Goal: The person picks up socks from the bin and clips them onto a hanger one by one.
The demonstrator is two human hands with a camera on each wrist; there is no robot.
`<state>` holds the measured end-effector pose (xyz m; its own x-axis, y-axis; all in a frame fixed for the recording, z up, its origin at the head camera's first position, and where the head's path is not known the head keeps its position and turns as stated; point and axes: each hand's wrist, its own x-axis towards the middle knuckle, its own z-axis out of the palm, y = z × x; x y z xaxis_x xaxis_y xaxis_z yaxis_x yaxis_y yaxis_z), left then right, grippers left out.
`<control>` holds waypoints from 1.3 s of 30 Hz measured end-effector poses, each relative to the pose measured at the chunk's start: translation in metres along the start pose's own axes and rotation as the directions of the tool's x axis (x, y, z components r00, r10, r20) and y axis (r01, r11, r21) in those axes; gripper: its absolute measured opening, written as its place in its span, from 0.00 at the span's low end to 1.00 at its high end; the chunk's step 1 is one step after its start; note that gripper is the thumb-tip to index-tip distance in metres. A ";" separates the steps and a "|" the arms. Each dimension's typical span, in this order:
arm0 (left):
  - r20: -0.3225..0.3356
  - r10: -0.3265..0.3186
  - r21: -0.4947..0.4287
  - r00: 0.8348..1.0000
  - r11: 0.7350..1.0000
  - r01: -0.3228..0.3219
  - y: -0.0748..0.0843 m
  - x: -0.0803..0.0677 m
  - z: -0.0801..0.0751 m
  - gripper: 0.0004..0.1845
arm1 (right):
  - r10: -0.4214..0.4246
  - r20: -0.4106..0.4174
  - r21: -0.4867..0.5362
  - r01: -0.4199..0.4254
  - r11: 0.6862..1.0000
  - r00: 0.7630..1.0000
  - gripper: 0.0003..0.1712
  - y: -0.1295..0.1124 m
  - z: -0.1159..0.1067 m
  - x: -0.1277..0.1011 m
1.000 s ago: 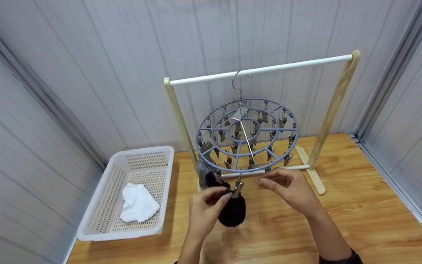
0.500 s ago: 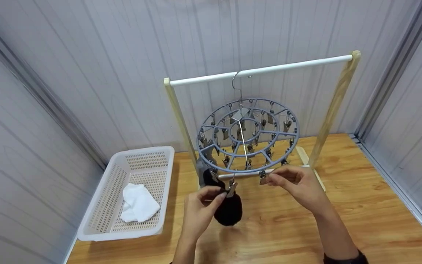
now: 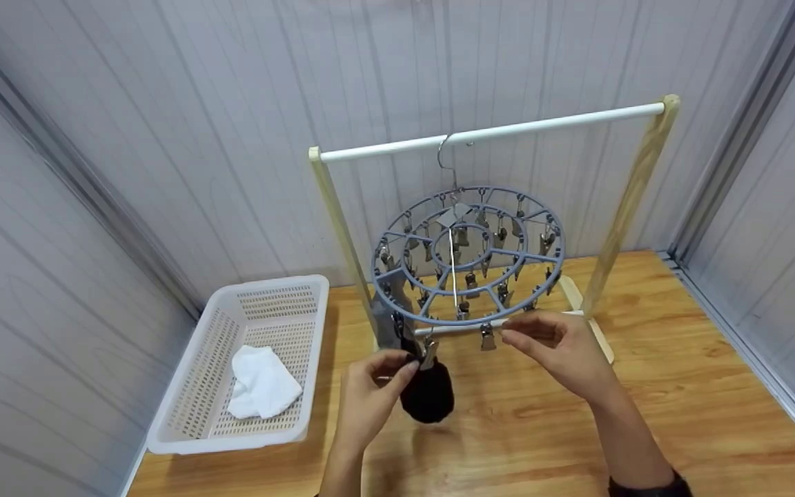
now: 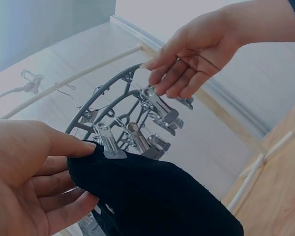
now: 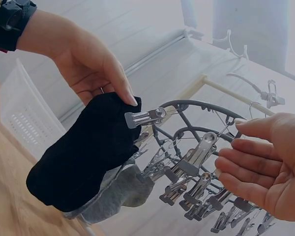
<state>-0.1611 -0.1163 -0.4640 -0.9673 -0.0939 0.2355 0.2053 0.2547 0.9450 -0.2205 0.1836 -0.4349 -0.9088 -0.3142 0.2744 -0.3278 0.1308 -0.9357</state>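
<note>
Nearest, the left hand (image 3: 368, 400) pinches the top edge of the black sock (image 3: 428, 393), held by a metal clip (image 5: 143, 117) at the front rim of the round clip hanger (image 3: 468, 255). The right hand (image 3: 563, 352), fingers loosely bent and holding nothing, touches the rim; a second ago it hung lower, clear of the rim. The hanger has since tilted and turned, so a free clip now faces front. Behind hangs a grey sock (image 3: 385, 324); left, the basket (image 3: 183, 421) holds a white sock (image 3: 261, 391)
</note>
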 end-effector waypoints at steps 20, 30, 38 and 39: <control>0.018 -0.004 -0.007 1.000 1.000 0.004 0.000 0.003 -0.007 0.07 | 0.042 0.107 0.094 -0.052 0.994 0.993 0.23 0.011 0.020 0.007; 0.046 -0.005 -0.010 0.999 1.000 0.005 -0.003 0.002 -0.007 0.08 | -0.001 0.104 0.128 -0.012 0.992 0.995 0.15 0.013 0.028 0.005; 0.100 -0.004 0.033 0.995 0.999 0.000 -0.009 0.004 -0.006 0.09 | -0.008 0.082 0.114 -0.001 0.993 0.997 0.15 0.013 0.028 0.004; 0.104 -0.003 0.042 0.995 0.999 -0.002 -0.010 0.004 -0.006 0.09 | -0.012 0.080 0.115 0.003 0.993 0.997 0.15 0.013 0.028 0.004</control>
<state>-0.1661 -0.1249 -0.4714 -0.9781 0.0064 0.2079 0.2005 0.2946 0.9343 -0.2215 0.1574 -0.4518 -0.8813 -0.3900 0.2669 -0.2984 0.0213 -0.9542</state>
